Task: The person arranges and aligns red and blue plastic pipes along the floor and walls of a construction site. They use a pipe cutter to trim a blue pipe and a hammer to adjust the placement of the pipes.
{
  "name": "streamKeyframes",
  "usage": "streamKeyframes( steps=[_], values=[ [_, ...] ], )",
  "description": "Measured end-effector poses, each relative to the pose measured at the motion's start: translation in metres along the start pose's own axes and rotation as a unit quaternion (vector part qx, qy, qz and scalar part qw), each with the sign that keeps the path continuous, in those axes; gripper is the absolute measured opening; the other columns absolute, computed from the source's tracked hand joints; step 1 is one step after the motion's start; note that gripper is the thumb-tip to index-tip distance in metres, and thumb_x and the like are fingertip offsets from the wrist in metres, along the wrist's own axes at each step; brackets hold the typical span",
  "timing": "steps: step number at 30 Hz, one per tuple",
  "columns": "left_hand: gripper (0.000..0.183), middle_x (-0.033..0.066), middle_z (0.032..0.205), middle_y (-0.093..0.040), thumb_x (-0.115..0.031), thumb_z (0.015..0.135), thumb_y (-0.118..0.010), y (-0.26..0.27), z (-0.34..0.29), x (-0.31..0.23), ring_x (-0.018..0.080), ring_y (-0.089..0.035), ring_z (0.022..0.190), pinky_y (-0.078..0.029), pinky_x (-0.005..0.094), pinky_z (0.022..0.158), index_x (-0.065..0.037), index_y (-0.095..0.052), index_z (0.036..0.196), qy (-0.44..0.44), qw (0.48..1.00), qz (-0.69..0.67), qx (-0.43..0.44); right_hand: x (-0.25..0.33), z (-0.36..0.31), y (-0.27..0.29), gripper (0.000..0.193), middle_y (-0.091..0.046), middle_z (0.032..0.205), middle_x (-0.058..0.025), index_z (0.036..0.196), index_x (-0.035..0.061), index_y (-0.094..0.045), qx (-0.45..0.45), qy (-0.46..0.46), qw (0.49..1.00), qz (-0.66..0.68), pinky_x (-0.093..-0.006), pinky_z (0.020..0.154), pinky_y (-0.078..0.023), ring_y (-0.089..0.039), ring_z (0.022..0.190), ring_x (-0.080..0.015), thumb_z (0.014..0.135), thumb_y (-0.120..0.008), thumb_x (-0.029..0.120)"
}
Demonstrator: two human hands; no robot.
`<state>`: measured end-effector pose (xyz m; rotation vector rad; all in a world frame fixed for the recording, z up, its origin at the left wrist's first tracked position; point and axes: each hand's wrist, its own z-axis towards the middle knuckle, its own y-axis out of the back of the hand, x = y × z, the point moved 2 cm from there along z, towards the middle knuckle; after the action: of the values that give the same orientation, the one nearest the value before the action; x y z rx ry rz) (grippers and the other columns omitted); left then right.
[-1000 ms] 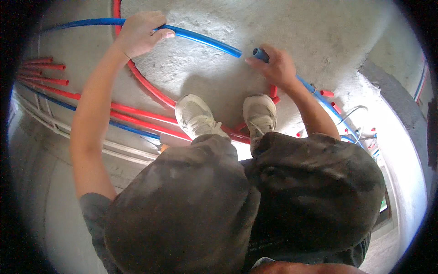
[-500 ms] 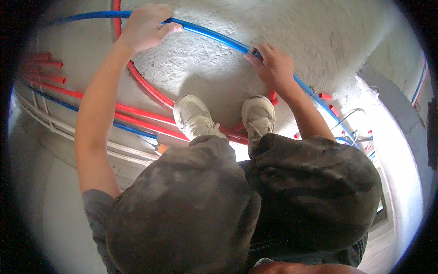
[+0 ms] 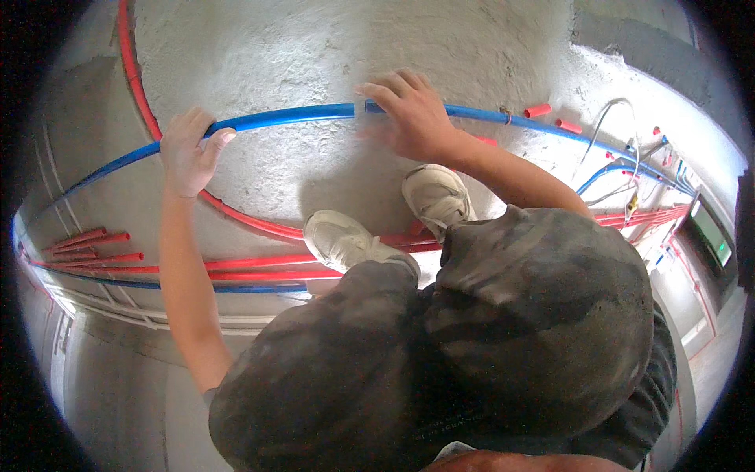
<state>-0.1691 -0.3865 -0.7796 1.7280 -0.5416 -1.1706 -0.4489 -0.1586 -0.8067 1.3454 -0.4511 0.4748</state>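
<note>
A long blue pipe (image 3: 299, 114) runs across the floor in front of my feet. My left hand (image 3: 191, 151) is closed around it, thumb pointing to the right. The pipe's right end stops just short of my right hand (image 3: 413, 116). That hand is closed over the end of a second blue pipe (image 3: 480, 115), which continues to the right. A narrow pale gap shows between the two ends. Motion blurs the right thumb, and the underside of the grip is hidden.
A red pipe (image 3: 135, 82) passes under the blue one at the left. Several short red pipe pieces (image 3: 538, 110) lie at the right, near a thin grey cable (image 3: 604, 118). My pale shoes (image 3: 346, 236) stand close to red pipes (image 3: 259, 262) on the rough concrete floor (image 3: 330, 47).
My view has turned. My left hand is lower and further left in it, and my right hand has moved left. A gap between the pipe ends now shows beside the right hand.
</note>
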Motion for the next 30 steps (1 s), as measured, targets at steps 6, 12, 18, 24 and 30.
streamKeyframes(
  steps=[6,12,18,24,30],
  values=[
    [0.042,0.0137,0.072,-0.055,-0.045,0.09,-0.068,0.006,0.007,-0.008,0.0342,-0.055,0.069,-0.041,0.045,0.064,-0.005,-0.061,0.079,-0.027,0.999,-0.008,0.021,0.01,0.021,-0.009,0.027,-0.07,0.09,-0.0108,0.102,0.0065,-0.072,0.02,-0.024,0.965,0.261,-0.0375,0.07,-0.05,-0.065,0.08,-0.0262,0.088,-0.076,0.029],
    [0.036,0.0146,0.07,-0.056,-0.038,0.089,-0.071,-0.023,0.02,-0.037,0.0351,-0.058,0.069,-0.044,0.0446,0.063,-0.005,-0.06,0.078,-0.035,0.999,-0.008,0.038,-0.014,0.007,-0.01,0.023,-0.065,0.076,-0.0074,0.096,0.0017,-0.07,0.026,-0.378,0.839,0.39,-0.0306,0.063,-0.048,-0.056,0.068,-0.0121,0.094,-0.072,0.025],
    [0.027,0.0101,0.078,-0.055,-0.029,0.087,-0.074,-0.049,0.013,-0.034,0.0314,-0.058,0.071,-0.046,0.0432,0.064,-0.006,-0.061,0.083,-0.037,0.999,0.015,0.025,-0.034,-0.014,-0.002,0.027,-0.067,0.099,-0.0116,0.102,0.0071,-0.068,0.063,-0.126,0.981,0.13,-0.041,0.08,-0.051,-0.063,0.092,-0.0283,0.084,-0.076,0.025],
    [0.024,0.008,0.08,-0.053,-0.027,0.087,-0.074,-0.055,0.018,-0.038,0.0308,-0.058,0.073,-0.046,0.0431,0.064,-0.007,-0.06,0.087,-0.047,0.999,-0.005,-0.004,-0.021,-0.018,-0.012,0.039,-0.063,0.108,-0.0113,0.11,0.008,-0.062,0.136,-0.103,0.985,0.01,-0.0455,0.09,-0.05,-0.06,0.106,-0.0344,0.079,-0.078,0.024],
    [0.024,0.0082,0.079,-0.053,-0.024,0.084,-0.075,-0.054,0.021,-0.04,0.0307,-0.058,0.073,-0.046,0.0439,0.063,-0.007,-0.059,0.085,-0.079,0.997,-0.006,-0.023,-0.024,-0.019,-0.014,0.036,-0.063,0.109,-0.0116,0.109,0.0073,-0.062,0.137,-0.111,0.984,0.012,-0.0454,0.086,-0.051,-0.06,0.104,-0.0348,0.081,-0.077,0.025]
  ],
)
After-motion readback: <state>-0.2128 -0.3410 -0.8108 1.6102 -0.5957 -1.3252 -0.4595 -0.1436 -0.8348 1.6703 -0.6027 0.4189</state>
